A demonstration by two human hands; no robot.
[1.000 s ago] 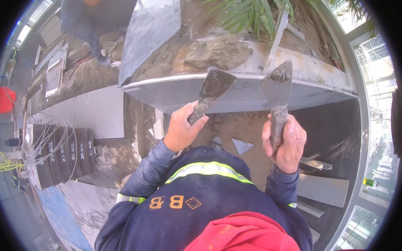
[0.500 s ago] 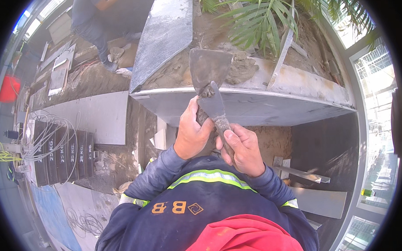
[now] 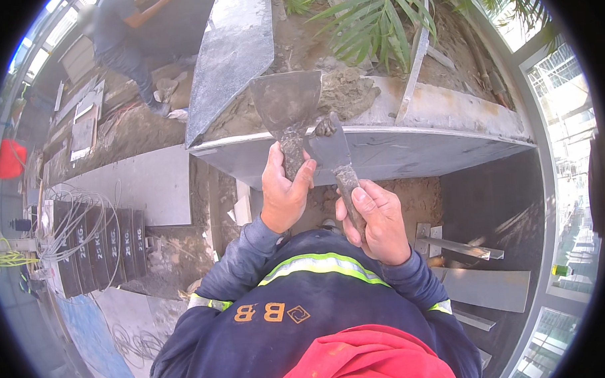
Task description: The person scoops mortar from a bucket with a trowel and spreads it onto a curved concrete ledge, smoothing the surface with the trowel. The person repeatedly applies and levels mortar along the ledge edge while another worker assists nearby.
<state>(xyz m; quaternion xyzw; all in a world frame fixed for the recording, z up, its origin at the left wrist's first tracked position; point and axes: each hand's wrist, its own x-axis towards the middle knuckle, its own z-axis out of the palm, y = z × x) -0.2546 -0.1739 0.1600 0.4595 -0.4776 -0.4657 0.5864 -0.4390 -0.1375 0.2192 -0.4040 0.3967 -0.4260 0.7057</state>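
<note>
Ledge point(image 3: 453, 110), pale along its front edge, bearing a rough mortar heap point(image 3: 354, 90) near the middle, a grey slab point(image 3: 234, 51) at left and a slanting strip point(image 3: 410, 80) at right. Ground point(image 3: 137, 133) at left, bearing a broad pale panel point(image 3: 139, 185).

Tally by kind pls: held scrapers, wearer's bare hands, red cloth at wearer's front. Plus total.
Scrapers: 2 (left scraper, right scraper)
Bare hands: 2 (left hand, right hand, one scraper in each)
Red cloth: 1
Total: 5
</note>
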